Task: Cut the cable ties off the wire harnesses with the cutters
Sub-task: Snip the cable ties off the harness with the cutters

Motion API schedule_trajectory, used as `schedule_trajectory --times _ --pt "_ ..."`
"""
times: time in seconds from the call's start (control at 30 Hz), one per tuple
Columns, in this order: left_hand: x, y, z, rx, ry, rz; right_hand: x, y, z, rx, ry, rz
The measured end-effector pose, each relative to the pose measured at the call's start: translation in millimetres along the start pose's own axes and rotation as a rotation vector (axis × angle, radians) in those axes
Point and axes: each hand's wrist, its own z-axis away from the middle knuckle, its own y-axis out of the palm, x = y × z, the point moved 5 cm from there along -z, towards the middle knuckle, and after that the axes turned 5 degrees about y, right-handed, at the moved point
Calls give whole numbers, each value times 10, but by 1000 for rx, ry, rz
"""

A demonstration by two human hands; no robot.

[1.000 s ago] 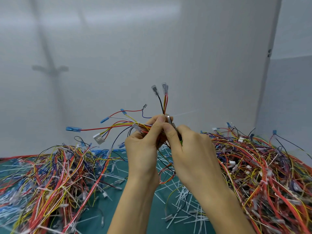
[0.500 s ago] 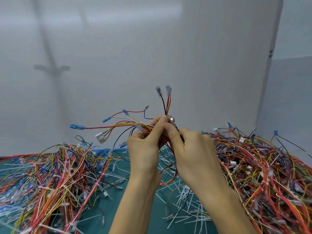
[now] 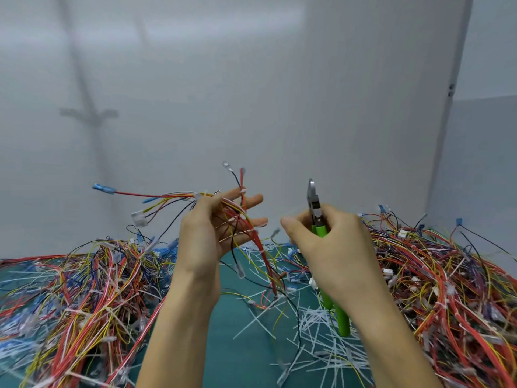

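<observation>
Now your left hand [image 3: 204, 236] pinches a wire harness [image 3: 253, 233], your right hand [image 3: 335, 247] grips the green cutters [image 3: 314, 203]; wire piles [image 3: 84, 289] crowd both edges of the table [image 3: 240, 354].

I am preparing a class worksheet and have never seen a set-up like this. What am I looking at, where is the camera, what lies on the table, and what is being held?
There is no machine here. These are a person's two bare hands, filmed by a wide-angle camera worn on the head, which looks forward and down. The left hand holds a harness of coloured wires. The right hand grips green-handled cutters with the blades pointing up. On the green mat lie a left pile and a right pile of harnesses, with cut white ties between them.
</observation>
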Motion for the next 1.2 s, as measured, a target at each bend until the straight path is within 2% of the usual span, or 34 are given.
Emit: schedule_trajectory --times 0.2,0.37,0.6,0.83,0.93,1.03,1.2 --pt "-12 66 18 57 30 47 -34 166 43 218 76 -82" --pt "-3 59 20 63 55 -5 9 191 56 173 57 -138" --pt "-21 -50 16 -25 111 -420 70 167 88 63 -3 -130" --pt "-30 24 54 206 122 -251 92 223 123 128 -16 -128" --pt "-60 -26 37 162 166 -258 98 195 134 132 -7 -120" --pt "-85 -35 35 132 192 -221 143 121 130 96 -69 5" --pt "-63 -6 36 172 167 -177 162 141 137 220 -83 183"
